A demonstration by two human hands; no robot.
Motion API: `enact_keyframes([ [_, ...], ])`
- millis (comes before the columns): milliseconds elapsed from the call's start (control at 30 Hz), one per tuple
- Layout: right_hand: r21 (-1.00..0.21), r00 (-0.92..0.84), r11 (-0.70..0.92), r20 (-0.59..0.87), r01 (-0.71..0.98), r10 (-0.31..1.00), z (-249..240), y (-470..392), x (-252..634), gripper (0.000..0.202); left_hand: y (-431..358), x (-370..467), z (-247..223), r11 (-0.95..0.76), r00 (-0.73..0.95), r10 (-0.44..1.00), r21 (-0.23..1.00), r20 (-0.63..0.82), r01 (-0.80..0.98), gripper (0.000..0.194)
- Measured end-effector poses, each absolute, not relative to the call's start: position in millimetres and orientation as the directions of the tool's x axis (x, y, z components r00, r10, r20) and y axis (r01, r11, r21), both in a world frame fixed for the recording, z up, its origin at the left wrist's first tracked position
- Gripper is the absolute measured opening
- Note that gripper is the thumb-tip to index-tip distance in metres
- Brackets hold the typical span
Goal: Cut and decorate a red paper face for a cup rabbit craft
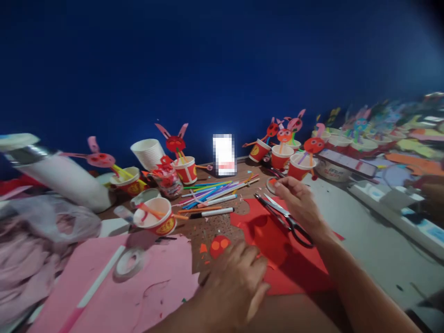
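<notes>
My left hand (236,282) is low in the middle, palm down with bent fingers, beside a red paper face (219,246) with orange eyes; what its fingers hold, if anything, is hidden. My right hand (298,201) reaches over the red paper (294,273), its thumb and fingers pinched together at a small round reddish piece (272,184), which is blurred. Below that hand, black-handled scissors (300,233) lie on the red paper. Orange scraps (203,249) are scattered near the paper face.
Pink sheets (166,286) with a tape roll (129,264) cover the left. Behind are markers (217,212), a decorated cup (157,222) and stacked white cups (147,155). More cups with paper figures (301,164) stand right, near a white power strip (391,217). Someone's blurred hand (435,196) is far right.
</notes>
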State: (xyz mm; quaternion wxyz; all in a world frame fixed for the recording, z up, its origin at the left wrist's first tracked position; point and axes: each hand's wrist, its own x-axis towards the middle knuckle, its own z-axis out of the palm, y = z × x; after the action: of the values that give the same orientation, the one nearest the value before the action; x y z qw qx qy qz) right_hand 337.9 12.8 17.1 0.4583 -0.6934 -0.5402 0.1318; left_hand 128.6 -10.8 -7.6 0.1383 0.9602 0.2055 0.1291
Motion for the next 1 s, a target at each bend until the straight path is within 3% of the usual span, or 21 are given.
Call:
enact_keyframes([
  [100,-0.799,0.362,0.031,0.307,0.601,0.880,15,15,338,0.022,-2,106,-2,-0.871,0.871,0.449,0.317,0.200,0.376,0.004],
  [267,-0.733,0.266,0.006,0.254,0.680,0.930,9,12,321,0.023,-7,37,-12,-0.711,0.653,0.698,0.398,0.294,0.580,0.020],
  [367,-0.686,0.183,-0.005,0.187,0.728,0.965,2,11,310,0.025,-24,5,-25,-0.683,0.549,0.730,0.458,0.408,0.569,0.020],
  [433,-0.685,0.102,0.022,0.139,0.728,0.985,-2,9,300,0.026,-37,-9,-35,-0.678,0.511,0.733,0.425,0.449,0.599,0.007],
  [467,-0.689,0.055,0.041,0.116,0.724,0.992,-4,8,293,0.025,-44,-15,-40,-0.672,0.511,0.736,0.389,0.444,0.631,0.010],
  [600,-0.683,-0.175,0.179,0.076,0.708,0.982,-13,-3,266,0.024,-62,-30,-53,-0.676,0.620,0.735,0.233,0.273,0.699,0.045],
  [767,-0.615,-0.618,0.621,0.260,0.487,0.742,-17,-26,243,0.016,-71,-38,-48,-0.671,0.640,0.742,0.240,0.201,0.702,0.040],
  [900,-0.542,-0.809,0.736,0.162,0.406,0.565,-13,-38,232,0.014,-76,-44,-41,-0.618,0.572,0.785,0.355,0.237,0.701,0.022],
  [1000,-0.540,-0.875,0.767,0.107,0.347,0.471,-15,-42,222,0.020,-88,-50,-36,-0.597,0.488,0.802,0.419,0.345,0.684,0.021],
])
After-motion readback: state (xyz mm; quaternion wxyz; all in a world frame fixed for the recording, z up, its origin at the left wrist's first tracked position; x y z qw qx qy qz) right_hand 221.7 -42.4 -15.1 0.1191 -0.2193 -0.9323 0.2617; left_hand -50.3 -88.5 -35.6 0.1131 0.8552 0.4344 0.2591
